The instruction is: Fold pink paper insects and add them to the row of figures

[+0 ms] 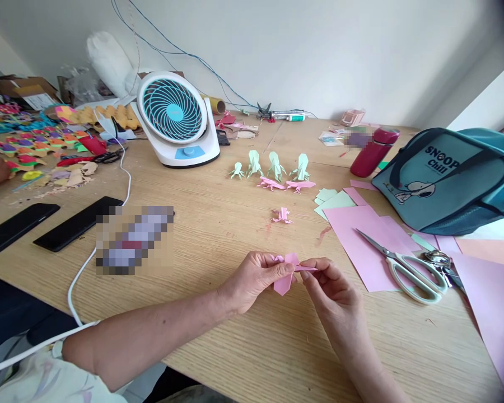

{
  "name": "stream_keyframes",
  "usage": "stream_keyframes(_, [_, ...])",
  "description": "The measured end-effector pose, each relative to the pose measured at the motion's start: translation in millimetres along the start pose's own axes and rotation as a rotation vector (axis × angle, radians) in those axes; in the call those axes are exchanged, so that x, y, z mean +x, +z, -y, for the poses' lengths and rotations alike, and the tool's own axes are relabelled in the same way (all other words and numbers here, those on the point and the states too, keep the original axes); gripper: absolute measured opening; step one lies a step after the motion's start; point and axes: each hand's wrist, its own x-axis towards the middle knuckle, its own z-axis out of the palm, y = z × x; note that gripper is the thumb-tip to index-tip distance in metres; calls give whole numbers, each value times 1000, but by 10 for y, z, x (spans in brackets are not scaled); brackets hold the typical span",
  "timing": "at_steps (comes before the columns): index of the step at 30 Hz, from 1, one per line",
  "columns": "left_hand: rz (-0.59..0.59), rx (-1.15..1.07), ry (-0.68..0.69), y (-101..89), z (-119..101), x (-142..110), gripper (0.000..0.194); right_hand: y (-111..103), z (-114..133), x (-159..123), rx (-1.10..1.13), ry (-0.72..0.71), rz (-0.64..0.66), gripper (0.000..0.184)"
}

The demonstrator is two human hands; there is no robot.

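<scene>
Between my two hands is a pink origami figure (283, 284), partly folded, held just above the wooden table. My left hand (258, 280) pinches its body, thumb on top. With thumb and fingertips, my right hand (332, 288) grips a narrow pink point on the figure's right side. Fingers cover part of the folds. Beyond my hands sits a small pink origami figure (283, 215) with thin legs. Farther back, several green origami figures (274, 165) stand in a row, and two pink ones (300, 184) lie in front of them.
Pink paper sheets (353, 235), white-handled scissors (418, 274) and green paper pieces (335, 200) lie at right, near a teal bag (449, 173) and red bottle (373, 151). A fan (176, 112) stands back left. Phones (79, 224) and a white cable (76, 274) lie left.
</scene>
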Motion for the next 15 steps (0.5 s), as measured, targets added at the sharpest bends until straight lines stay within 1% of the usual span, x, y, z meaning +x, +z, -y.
stream_keyframes(4, [21,-48,-41,1,-11,-9,36,-5,7,9,-3,-16,21,13])
stream_keyframes(8, [28,-11,-8,14,-25,-12,34,-8,15,-4,-47,-32,26,11])
stream_keyframes(13, [36,73,42,14,-43,-11,36,-3,50,-30,-121,-160,9,7])
stream_keyframes(15, [82,64,37,-3,-51,-11,34,-9,70,-34,-130,-181,2,8])
